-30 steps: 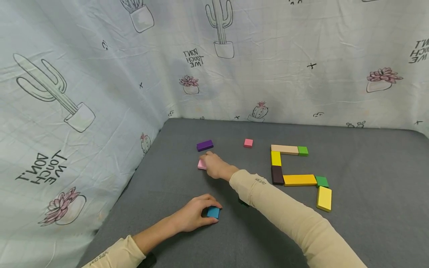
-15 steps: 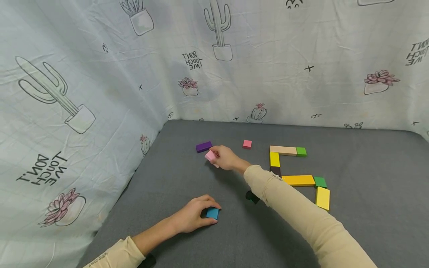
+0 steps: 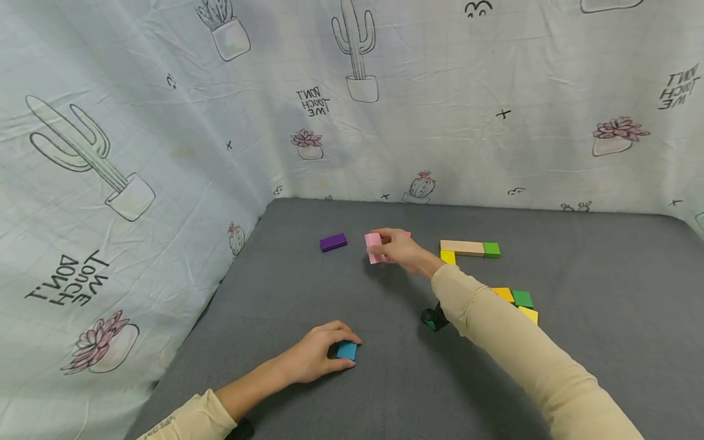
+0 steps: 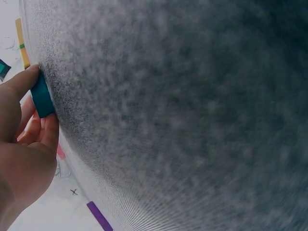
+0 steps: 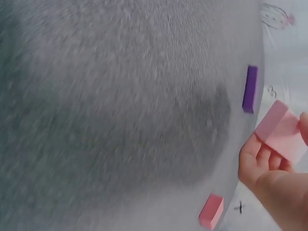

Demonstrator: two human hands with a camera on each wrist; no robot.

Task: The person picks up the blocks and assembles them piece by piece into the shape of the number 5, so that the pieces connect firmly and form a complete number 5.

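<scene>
Head view: on a grey table [image 3: 275, 287], backed by a cactus-print cloth [image 3: 473, 73], a person's left hand [image 3: 316, 354] holds a blue block [image 3: 347, 351] between thumb and fingers, the block resting on the surface. The right hand [image 3: 404, 249] pinches a pink block [image 3: 373, 247] above the table. To the right, a tan block [image 3: 462, 247] meets a light green block [image 3: 492, 249] end to end, with a yellow block [image 3: 448, 256] against its near side. Nearer, an orange block [image 3: 503, 294], a dark green block [image 3: 522, 299] and a pale yellow block [image 3: 529, 315] touch in turn. The right sleeve [image 3: 528, 360] hides whatever links these groups. Judging by this layout, the joined blocks look placed, while four sit outside it: the two in hand, the purple block [image 3: 333, 242] and a coral block [image 3: 407, 234] partly behind the right hand.

Left wrist view: the thumb and fingertips grip opposite ends of the blue block.

Right wrist view: the pink block is clamped between thumb and fingers, well apart from the purple and coral blocks, neither of which is held.
</scene>
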